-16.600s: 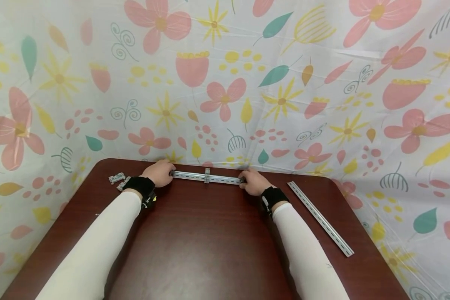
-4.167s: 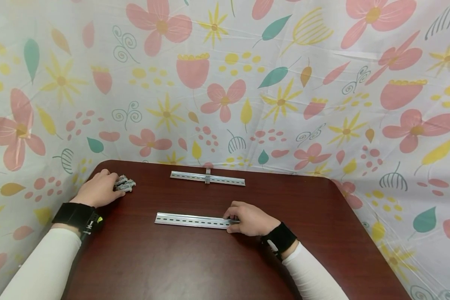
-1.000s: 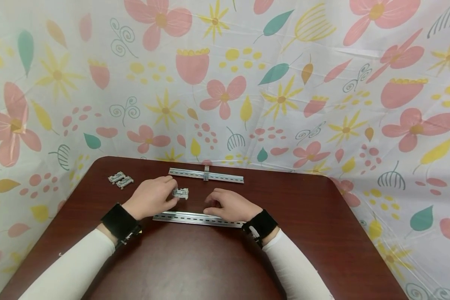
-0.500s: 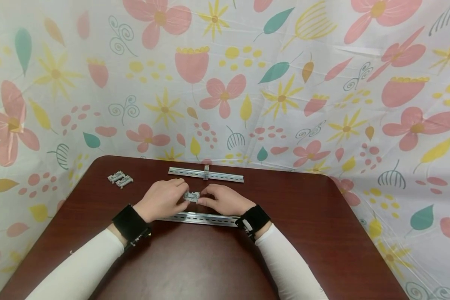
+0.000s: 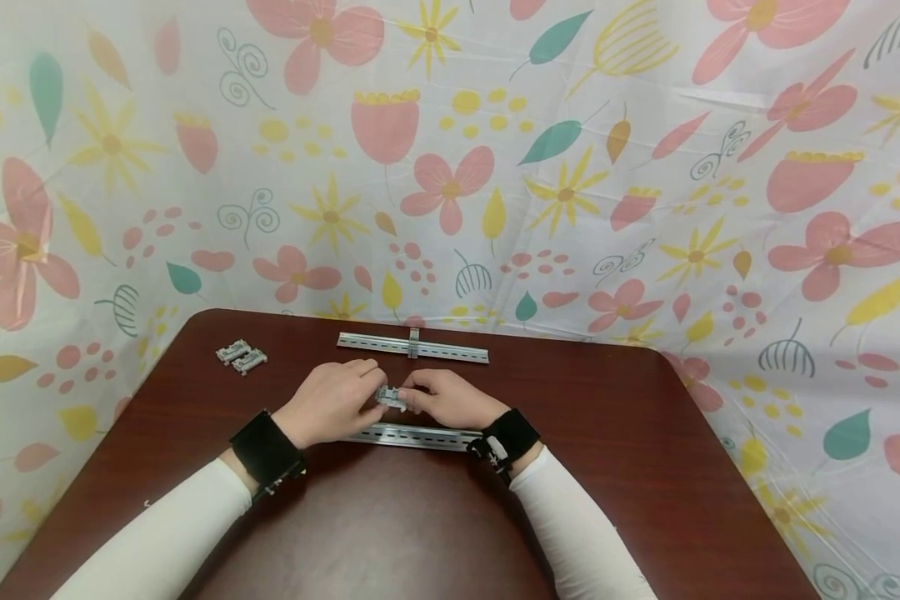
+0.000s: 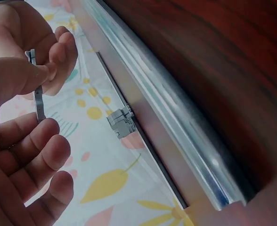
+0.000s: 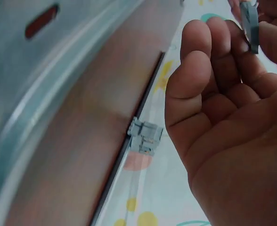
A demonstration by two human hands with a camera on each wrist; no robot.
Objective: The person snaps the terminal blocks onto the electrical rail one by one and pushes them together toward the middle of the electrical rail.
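Above the table, both hands pinch one thin grey terminal block (image 5: pixel 390 397). My left hand (image 5: pixel 333 404) holds its left end and my right hand (image 5: pixel 453 398) its right end. In the left wrist view the terminal block (image 6: pixel 38 99) stands edge-on between thumb and fingertips. Thumb and finger of the right hand (image 7: pixel 232 127) also meet on the block (image 7: pixel 249 28) in the right wrist view. A slotted metal DIN rail (image 5: pixel 412 437) lies just below the hands, its left end hidden behind the left hand.
Further back lies a second DIN rail (image 5: pixel 457 354), with grey terminal blocks (image 5: pixel 413 342) clipped across its middle. Two loose terminal blocks (image 5: pixel 242 357) rest at the table's back left. A flowered cloth (image 5: pixel 450 167) hangs behind the dark wooden table (image 5: pixel 607 467).
Earlier, the second rail moved from the right side to the front. The left hand took a block from the back left and carried it rightward; the right hand left the rail and now grips the block too.
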